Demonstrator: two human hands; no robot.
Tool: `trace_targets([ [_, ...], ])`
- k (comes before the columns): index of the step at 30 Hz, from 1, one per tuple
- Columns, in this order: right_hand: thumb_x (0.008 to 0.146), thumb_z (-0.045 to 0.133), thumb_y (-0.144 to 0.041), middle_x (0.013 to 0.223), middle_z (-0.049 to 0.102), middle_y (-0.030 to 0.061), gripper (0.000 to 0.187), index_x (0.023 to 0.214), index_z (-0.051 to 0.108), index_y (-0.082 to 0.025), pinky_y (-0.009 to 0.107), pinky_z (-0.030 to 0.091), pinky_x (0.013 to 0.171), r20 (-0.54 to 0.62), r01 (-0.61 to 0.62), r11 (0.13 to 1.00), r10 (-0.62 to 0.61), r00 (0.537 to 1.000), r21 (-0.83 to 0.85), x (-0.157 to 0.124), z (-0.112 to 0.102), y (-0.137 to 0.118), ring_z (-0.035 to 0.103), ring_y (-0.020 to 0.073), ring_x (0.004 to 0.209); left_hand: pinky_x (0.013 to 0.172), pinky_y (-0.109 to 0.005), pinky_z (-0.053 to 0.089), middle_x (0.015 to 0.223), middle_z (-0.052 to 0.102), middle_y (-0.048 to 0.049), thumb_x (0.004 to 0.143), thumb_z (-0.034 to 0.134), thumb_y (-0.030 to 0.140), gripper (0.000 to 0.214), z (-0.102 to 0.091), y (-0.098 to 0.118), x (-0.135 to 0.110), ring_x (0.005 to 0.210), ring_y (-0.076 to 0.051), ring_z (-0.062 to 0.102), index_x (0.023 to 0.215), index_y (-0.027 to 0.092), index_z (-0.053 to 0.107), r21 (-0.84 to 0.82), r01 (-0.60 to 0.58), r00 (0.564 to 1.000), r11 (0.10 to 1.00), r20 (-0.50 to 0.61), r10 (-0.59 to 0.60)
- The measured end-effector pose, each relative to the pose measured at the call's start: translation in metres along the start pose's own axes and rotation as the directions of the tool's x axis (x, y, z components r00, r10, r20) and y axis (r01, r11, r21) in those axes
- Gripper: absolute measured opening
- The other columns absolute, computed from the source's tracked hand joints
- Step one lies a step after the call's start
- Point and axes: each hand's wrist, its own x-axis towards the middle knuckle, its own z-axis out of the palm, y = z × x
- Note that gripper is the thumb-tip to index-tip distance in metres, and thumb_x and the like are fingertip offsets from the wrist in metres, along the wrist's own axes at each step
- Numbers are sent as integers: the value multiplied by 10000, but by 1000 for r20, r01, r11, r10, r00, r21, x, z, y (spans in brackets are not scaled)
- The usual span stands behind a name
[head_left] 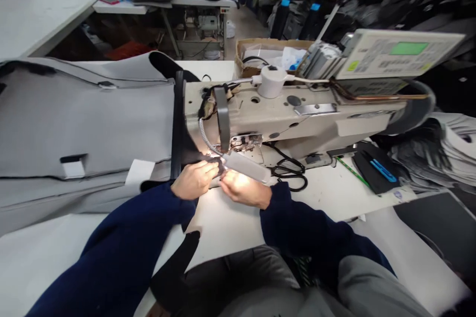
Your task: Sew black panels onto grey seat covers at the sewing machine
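Note:
A large grey fabric panel (107, 126) with black edging (177, 124) lies left of the sewing machine (297, 121). My left hand (196, 179) is closed on a black fabric strip (214, 159) under the machine's head, fingers pressed together. Close beside it, my right hand (245, 189) is curled into a pinch near the needle area. Whatever lies between its fingertips is hidden. A small lamp (247, 167) on a flexible neck lights both hands and partly covers the right one. The needle itself cannot be made out.
Black-handled scissors (290, 171) lie right of the needle area. A control panel (401, 54) sits above the machine, with a cardboard box (241, 52) behind it. Stacked grey pieces (439, 153) stand right, near a blue cutter (383, 170) and green pencil (351, 171).

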Motion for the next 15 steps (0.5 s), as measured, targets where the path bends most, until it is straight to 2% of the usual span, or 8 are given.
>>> trace_targets([
  [2,967,368,-293,871,617,103,287,907,603,-139,322,460,769,-10,-223,971,223,975,-86,-13,-17,23,569,204,858,883,-375,514,1032,689,-150,902,452,259,297,2,14,-2,987,-251,636,1037,117,676,38,64,998,997,-17,-64],
  [4,957,377,-257,961,620,141,261,988,599,-124,308,461,713,1,-462,865,471,882,-198,-20,-31,46,580,223,892,907,-412,503,1114,658,-194,888,496,315,347,4,29,-4,1056,-295,609,1086,79,656,85,127,992,988,-38,-124],
  [5,944,387,-220,999,618,162,249,1031,592,-110,306,461,690,33,-533,808,558,830,-252,-19,-36,57,588,237,909,915,-427,497,1147,643,-206,883,502,310,350,5,36,-5,1082,-310,595,1089,70,652,93,156,987,983,-50,-151],
  [7,907,410,-139,979,627,191,240,1046,594,-76,313,459,663,129,-562,761,624,770,-323,-11,-43,73,609,266,903,922,-439,486,1184,632,-184,896,468,268,304,3,49,-7,1094,-305,583,1053,95,662,35,202,977,979,-82,-199],
  [10,866,450,-93,844,645,180,191,932,627,-68,323,450,660,224,-510,800,586,779,-318,3,-46,81,629,289,864,942,-401,472,1140,661,-101,937,384,251,305,-5,70,-14,1059,-233,591,981,166,673,-289,255,949,923,-107,-296],
  [12,878,454,-113,873,649,179,181,922,626,-77,312,439,652,225,-485,822,554,801,-299,5,-47,73,631,275,847,879,-351,499,1064,683,-81,943,378,308,320,-11,83,-20,981,-195,620,944,179,671,-563,350,905,749,-4,-425],
  [14,922,415,-156,948,649,167,213,971,614,-100,292,427,657,188,-440,866,485,854,-239,-4,-45,51,623,238,849,681,-288,520,1014,691,-101,929,389,406,363,-14,93,-23,888,-188,650,937,157,654,-763,493,817,419,239,-525],
  [15,943,394,-184,949,652,149,231,976,612,-117,284,423,664,181,-387,902,420,889,-191,-12,-43,36,619,219,841,593,-261,498,1003,692,-112,926,372,446,404,-14,98,-23,856,-188,658,953,147,642,-804,538,773,251,353,-527],
])
